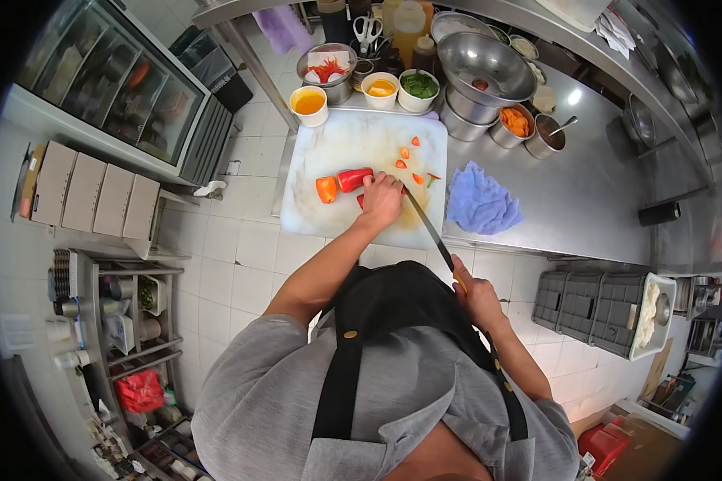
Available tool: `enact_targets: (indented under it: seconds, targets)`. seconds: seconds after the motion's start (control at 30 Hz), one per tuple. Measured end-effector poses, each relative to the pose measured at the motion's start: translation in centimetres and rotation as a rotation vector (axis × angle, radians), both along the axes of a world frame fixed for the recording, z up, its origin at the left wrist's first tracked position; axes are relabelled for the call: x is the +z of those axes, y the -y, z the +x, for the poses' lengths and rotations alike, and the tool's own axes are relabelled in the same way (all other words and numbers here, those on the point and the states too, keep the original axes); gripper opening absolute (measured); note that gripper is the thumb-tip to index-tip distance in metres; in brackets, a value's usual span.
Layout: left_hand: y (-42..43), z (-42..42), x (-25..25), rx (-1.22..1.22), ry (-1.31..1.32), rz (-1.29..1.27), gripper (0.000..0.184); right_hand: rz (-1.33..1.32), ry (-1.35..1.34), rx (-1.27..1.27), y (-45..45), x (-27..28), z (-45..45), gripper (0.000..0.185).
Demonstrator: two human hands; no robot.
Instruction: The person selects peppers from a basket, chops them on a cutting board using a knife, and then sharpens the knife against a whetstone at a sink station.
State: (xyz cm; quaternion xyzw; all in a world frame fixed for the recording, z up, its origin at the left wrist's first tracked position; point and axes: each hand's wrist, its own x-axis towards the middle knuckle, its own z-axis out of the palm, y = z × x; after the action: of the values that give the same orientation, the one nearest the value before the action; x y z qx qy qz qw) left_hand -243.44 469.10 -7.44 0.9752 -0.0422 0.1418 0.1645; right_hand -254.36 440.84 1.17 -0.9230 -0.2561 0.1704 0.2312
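Observation:
My right hand point(478, 301) is closed around the yellow handle of a long kitchen knife point(429, 224). The blade slants up and left over the white cutting board point(313, 148), its tip close to the fingers of my left hand point(383, 199). Those fingers are bent and pressed down on a red bell pepper piece point(361, 200), mostly covered by the hand. Another red pepper piece point(354, 178) lies just beyond, beside an orange pepper piece point(326, 190). Small red scraps point(401, 163) and a green stem point(431, 181) are scattered on the right of the board.
A crumpled blue cloth point(483, 199) lies right of the board on the steel counter point(586, 192). Along the back stand a tub of orange liquid point(308, 104), a tub of chopped greens point(418, 88), a large metal bowl point(489, 68) and a container of carrot pieces point(515, 122).

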Motion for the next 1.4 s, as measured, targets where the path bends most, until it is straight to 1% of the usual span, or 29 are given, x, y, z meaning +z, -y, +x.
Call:
enact_targets:
  seconds: [0.23, 0.3, 0.4, 0.47, 0.53, 0.57, 0.6, 0.63, 0.67, 0.7, 0.73, 0.77, 0.83, 0.87, 0.93, 0.97, 1.03, 1.1, 1.17, 1.2, 1.23, 1.27, 1.33, 1.37, 1.4]
  targets:
    - [-0.1, 0.2, -0.5, -0.009, 0.011, -0.014, 0.007, 0.018, -0.003, -0.012, -0.9, 0.5, 0.7, 0.064]
    - [0.0, 0.2, -0.2, -0.005, 0.004, -0.006, 0.008, -0.088, -0.038, -0.005, -2.1, 1.5, 1.2, 0.064]
    - [0.4, 0.0, 0.4, -0.009, -0.026, 0.004, 0.009, -0.024, -0.022, -0.005, -3.1, -0.1, 2.3, 0.064]
    - [0.0, 0.1, 0.9, -0.002, -0.046, 0.013, 0.011, -0.05, -0.055, -0.014, -1.7, -0.2, 1.3, 0.065]
    - [0.1, 0.8, 0.8, 0.006, -0.08, 0.076, 0.013, -0.079, -0.082, -0.022, -0.2, 1.3, 0.8, 0.066]
    - [-0.1, 1.4, 0.4, 0.002, -0.076, 0.079, 0.013, -0.072, -0.124, -0.029, 0.6, 3.8, 0.3, 0.065]
    - [-0.4, 2.3, 0.2, 0.043, -0.062, 0.104, 0.016, -0.064, -0.165, -0.036, 1.4, 5.1, -0.1, 0.064]
    - [-0.7, 3.1, 0.2, 0.086, -0.043, 0.129, 0.019, -0.061, -0.156, -0.038, 2.2, 5.1, -0.2, 0.064]
    - [-0.8, 3.5, 1.2, 0.089, -0.029, 0.132, 0.019, -0.012, -0.09, -0.066, 3.0, 5.1, 0.0, 0.061]
    - [-1.0, 3.9, 2.4, 0.121, -0.04, 0.054, 0.021, 0.036, -0.024, -0.09, 3.7, 5.1, 0.5, 0.059]
    - [-1.0, 4.0, 3.4, 0.148, -0.057, -0.024, 0.023, 0.043, 0.101, -0.135, 3.9, 3.9, 1.4, 0.054]
    - [-1.1, 3.7, 3.9, 0.144, -0.048, -0.022, 0.023, 0.046, 0.109, -0.139, 3.6, 3.2, 2.7, 0.054]
    - [-1.2, 2.5, 4.8, -0.02, -0.328, -0.082, 0.032, -0.07, 0.327, -0.175, 2.7, 2.3, 6.2, 0.053]
    - [-0.9, 1.1, 5.2, -0.023, -0.315, -0.076, 0.032, -0.064, 0.339, -0.179, 2.5, 0.9, 8.0, 0.053]
    - [-0.6, -2.2, 5.7, 0.019, -0.171, 0.334, 0.045, 0.027, 0.493, -0.163, 2.3, -2.5, 11.8, 0.053]
    - [-1.5, -2.1, 6.2, 0.027, -0.159, 0.343, 0.045, 0.038, 0.504, -0.16, 2.1, -3.3, 13.5, 0.053]
    - [-3.1, -2.8, 6.6, 0.068, -0.319, 0.153, 0.052, 0.046, 0.505, -0.145, 1.9, -4.7, 15.6, 0.051]
    - [-4.2, -2.6, 5.9, 0.103, -0.356, 0.172, 0.05, 0.018, 0.45, -0.119, 1.5, -5.2, 17.5, 0.051]
    - [-5.6, -1.9, 4.6, 0.003, -0.38, 0.046, 0.049, -0.008, 0.398, -0.084, 0.9, -5.8, 18.9, 0.051]
    - [-6.0, -1.7, 3.9, 0.021, -0.385, 0.043, 0.049, 0.034, 0.553, -0.034, 0.6, -6.4, 19.4, 0.053]
    - [-6.3, -1.1, 3.4, 0.037, -0.249, 0.092, 0.047, 0.08, 0.712, 0.017, 0.1, -6.8, 20.1, 0.056]
    - [-6.7, -0.4, 2.9, 0.054, -0.112, 0.142, 0.046, 0.086, 0.713, 0.037, -1.1, -7.3, 20.2, 0.056]
    - [-7.8, 1.5, 2.3, 0.054, -0.072, 0.115, 0.047, 0.315, 0.65, 0.081, -4.5, -8.5, 17.9, 0.056]
    - [-8.1, 2.2, 2.2, 0.038, -0.025, 0.09, 0.048, 0.319, 0.646, 0.091, -6.1, -9.0, 16.9, 0.056]
    - [-7.8, 2.2, 3.6, 0.08, 0.033, 0.119, 0.052, 0.363, 0.5, 0.031, -7.7, -9.4, 16.3, 0.06]
